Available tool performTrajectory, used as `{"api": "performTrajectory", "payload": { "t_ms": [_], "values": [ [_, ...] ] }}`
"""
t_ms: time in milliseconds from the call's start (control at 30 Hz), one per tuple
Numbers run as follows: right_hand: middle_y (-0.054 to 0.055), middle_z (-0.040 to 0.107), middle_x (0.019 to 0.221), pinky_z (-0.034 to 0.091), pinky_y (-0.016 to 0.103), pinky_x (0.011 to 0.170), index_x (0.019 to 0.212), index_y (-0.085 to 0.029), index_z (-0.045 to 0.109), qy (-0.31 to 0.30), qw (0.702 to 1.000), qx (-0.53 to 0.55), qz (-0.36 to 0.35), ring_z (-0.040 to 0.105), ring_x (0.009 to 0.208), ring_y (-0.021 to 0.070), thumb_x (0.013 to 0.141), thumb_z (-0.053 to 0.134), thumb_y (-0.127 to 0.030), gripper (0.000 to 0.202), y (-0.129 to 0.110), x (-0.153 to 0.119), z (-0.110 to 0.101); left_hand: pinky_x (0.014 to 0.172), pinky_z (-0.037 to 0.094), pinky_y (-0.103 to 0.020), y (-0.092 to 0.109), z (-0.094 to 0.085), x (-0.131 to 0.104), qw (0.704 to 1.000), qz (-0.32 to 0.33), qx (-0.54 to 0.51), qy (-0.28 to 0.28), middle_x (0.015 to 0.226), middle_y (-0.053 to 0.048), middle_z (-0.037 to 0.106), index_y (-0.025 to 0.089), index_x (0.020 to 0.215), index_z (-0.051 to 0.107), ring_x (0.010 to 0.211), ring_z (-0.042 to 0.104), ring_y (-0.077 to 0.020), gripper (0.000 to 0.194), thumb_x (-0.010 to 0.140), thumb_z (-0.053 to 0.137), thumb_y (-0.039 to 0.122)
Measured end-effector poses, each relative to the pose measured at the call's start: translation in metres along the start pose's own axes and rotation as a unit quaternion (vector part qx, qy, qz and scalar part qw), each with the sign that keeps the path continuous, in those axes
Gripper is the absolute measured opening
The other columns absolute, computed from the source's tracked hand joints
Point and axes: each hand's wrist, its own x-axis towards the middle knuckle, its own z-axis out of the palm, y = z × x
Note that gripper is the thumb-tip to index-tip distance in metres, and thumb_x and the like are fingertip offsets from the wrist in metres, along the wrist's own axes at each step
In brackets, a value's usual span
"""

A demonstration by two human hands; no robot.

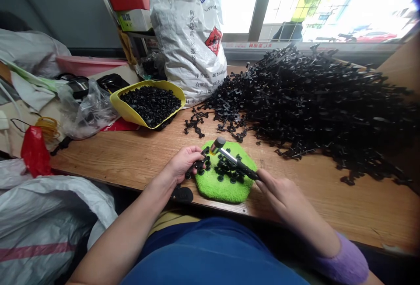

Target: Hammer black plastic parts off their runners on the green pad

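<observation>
Parts (226,169) on mat (226,194), scoop (126,110) left, heap (315,101) right — sack (187,36) behind

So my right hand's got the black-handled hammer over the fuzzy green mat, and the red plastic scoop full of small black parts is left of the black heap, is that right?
Not quite: the head view shows the plastic scoop is yellow, not red. It is left of the black heap, and your right hand holds the black-handled hammer over the fuzzy green mat.
</observation>
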Motion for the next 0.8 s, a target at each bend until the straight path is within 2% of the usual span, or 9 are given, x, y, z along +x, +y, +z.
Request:
{"api": "performTrajectory", "payload": {
  "t_ms": [100,233,400,467,567,633,733,800],
  "values": [
    [0.003,0.060,0.064,0.038,0.027,0.051,0.085,-0.023,0.053,-0.003,1.000,-0.001,-0.002,0.057,0.057,0.0192,0.092,0.030,-0.030,0.026,-0.001,0.001,0.001,0.028,0.027,-0.011,0.001,0.001,-0.001,1.000,0.001,0.006,0.002,0.051,0.000,0.057,0.015,0.072,0.049,0.037,0.047,-0.0062,0.010,0.067,0.057,0.014],
    [0.002,0.057,0.062,0.035,0.027,0.049,0.082,-0.022,0.051,-0.035,0.999,-0.009,-0.001,0.053,0.052,0.0177,0.092,0.031,-0.030,0.024,-0.005,0.002,-0.004,0.027,0.026,-0.011,0.003,0.002,-0.001,1.000,0.007,0.020,0.006,0.050,0.001,0.056,0.016,0.071,0.047,0.034,0.045,-0.0055,0.011,0.066,0.057,0.013],
    [0.002,0.056,0.063,0.036,0.028,0.050,0.102,-0.023,0.050,0.048,0.998,0.041,0.005,0.052,0.053,0.0180,0.094,0.026,-0.031,0.027,-0.011,0.003,-0.013,0.026,0.025,-0.012,0.003,0.002,-0.002,0.999,0.011,0.032,0.008,0.050,0.002,0.057,0.016,0.071,0.047,0.031,0.042,-0.0044,0.012,0.065,0.058,0.013],
    [0.002,0.055,0.061,0.035,0.027,0.048,0.100,-0.023,0.051,0.028,0.999,0.017,0.008,0.052,0.051,0.0178,0.093,0.028,-0.031,0.026,-0.010,0.003,-0.009,0.026,0.023,-0.012,0.003,0.002,-0.002,0.999,0.010,0.040,0.004,0.049,0.002,0.057,0.016,0.071,0.047,0.029,0.039,-0.0036,0.012,0.066,0.058,0.014],
    [0.002,0.055,0.060,0.034,0.027,0.047,0.087,-0.022,0.052,-0.015,1.000,-0.012,-0.005,0.051,0.051,0.0176,0.093,0.030,-0.031,0.024,-0.005,0.001,0.000,0.026,0.022,-0.011,0.004,0.002,-0.002,0.999,0.012,0.048,0.001,0.048,0.003,0.055,0.016,0.072,0.047,0.028,0.036,-0.0026,0.011,0.067,0.058,0.016],
    [0.001,0.053,0.059,0.033,0.027,0.047,0.087,-0.022,0.051,0.016,1.000,0.012,-0.015,0.050,0.050,0.0170,0.093,0.029,-0.030,0.024,-0.005,-0.001,0.001,0.026,0.023,-0.011,0.004,0.001,-0.001,0.999,0.018,0.047,-0.003,0.049,0.004,0.054,0.016,0.072,0.047,0.030,0.038,-0.0031,0.013,0.066,0.058,0.016],
    [0.000,0.051,0.058,0.032,0.027,0.046,0.098,-0.023,0.050,0.087,0.995,0.050,-0.025,0.047,0.046,0.0165,0.094,0.029,-0.028,0.022,-0.009,-0.003,-0.006,0.026,0.024,-0.011,0.003,0.000,0.000,0.998,0.024,0.051,-0.007,0.049,0.005,0.053,0.016,0.074,0.047,0.030,0.037,-0.0027,0.014,0.065,0.059,0.016],
    [0.000,0.051,0.059,0.032,0.027,0.047,0.103,-0.024,0.048,0.105,0.992,0.060,-0.040,0.047,0.047,0.0165,0.094,0.030,-0.026,0.021,-0.012,-0.003,-0.011,0.026,0.023,-0.011,0.002,-0.001,0.001,0.998,0.024,0.058,-0.009,0.050,0.006,0.052,0.016,0.075,0.047,0.030,0.035,-0.0021,0.015,0.066,0.059,0.017]
  ]
}}
